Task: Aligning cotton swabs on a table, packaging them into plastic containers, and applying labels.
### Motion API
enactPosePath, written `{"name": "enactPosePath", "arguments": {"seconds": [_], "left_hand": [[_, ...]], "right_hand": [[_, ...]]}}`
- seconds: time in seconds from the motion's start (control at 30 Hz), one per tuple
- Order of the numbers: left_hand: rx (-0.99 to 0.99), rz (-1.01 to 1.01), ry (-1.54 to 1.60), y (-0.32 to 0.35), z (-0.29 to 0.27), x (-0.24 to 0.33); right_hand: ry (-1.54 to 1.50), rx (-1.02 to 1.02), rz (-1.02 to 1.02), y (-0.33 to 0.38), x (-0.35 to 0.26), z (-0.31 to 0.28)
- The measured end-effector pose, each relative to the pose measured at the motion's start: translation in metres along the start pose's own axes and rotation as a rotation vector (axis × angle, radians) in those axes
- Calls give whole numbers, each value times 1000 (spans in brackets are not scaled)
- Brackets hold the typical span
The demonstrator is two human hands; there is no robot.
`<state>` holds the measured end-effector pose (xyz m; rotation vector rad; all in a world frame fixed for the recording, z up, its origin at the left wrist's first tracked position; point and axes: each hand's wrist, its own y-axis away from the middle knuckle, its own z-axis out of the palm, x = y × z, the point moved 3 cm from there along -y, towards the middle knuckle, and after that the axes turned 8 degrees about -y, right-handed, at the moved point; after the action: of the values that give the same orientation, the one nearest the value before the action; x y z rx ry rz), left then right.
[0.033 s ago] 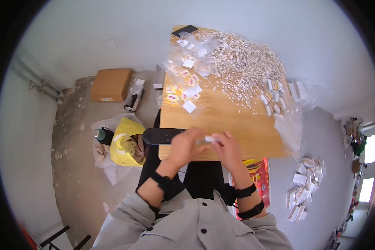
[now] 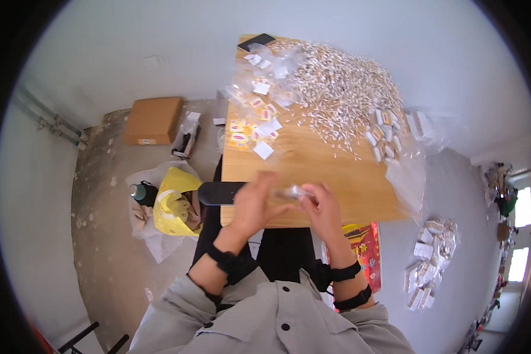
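Over the near edge of the wooden table (image 2: 348, 192), my right hand (image 2: 323, 211) pinches a small, shiny, clear-and-white packet (image 2: 294, 192); its contents are blurred. My left hand (image 2: 253, 205) is just left of it, smeared by motion, with the thumb stretched out and apart from the fingers. It appears to hold nothing. Under or behind that hand lies a long black device with a rounded end (image 2: 217, 193), jutting past the table's left edge. A large heap of cotton swabs (image 2: 348, 82) covers the far side. Small yellow-and-white cards (image 2: 242, 133) lie at the left.
Filled swab packs (image 2: 384, 135) sit at the table's right, beside a clear plastic bag (image 2: 408, 177). A black phone-like slab (image 2: 256, 42) lies at the far corner. On the floor are a cardboard box (image 2: 153, 121), a yellow bag (image 2: 174, 203) and a bag of packs (image 2: 430, 262).
My left hand has moved left, away from the packet, and its thumb and fingers have spread. My right hand still pinches the packet. The whole view has shifted slightly.
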<state>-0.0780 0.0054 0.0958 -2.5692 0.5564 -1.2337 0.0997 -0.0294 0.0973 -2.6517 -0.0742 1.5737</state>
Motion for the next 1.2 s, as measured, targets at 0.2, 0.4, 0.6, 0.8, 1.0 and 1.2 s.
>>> {"name": "enactPosePath", "arguments": {"seconds": [0.2,0.4,0.6,0.8,1.0,1.2], "left_hand": [[77,-177,295,-11,-26,17],[144,-229,510,-3,-2,39],[228,-183,381,1,0,40],[229,-83,253,-1,-4,46],[215,-82,284,0,1,49],[-22,-196,435,12,14,29]], "right_hand": [[-1302,113,354,6,13,12],[-1793,6,468,21,18,49],[-1787,23,589,22,12,64],[-1768,72,683,24,13,70],[-1978,-66,431,31,37,67],[-1504,-174,408,39,55,49]]}}
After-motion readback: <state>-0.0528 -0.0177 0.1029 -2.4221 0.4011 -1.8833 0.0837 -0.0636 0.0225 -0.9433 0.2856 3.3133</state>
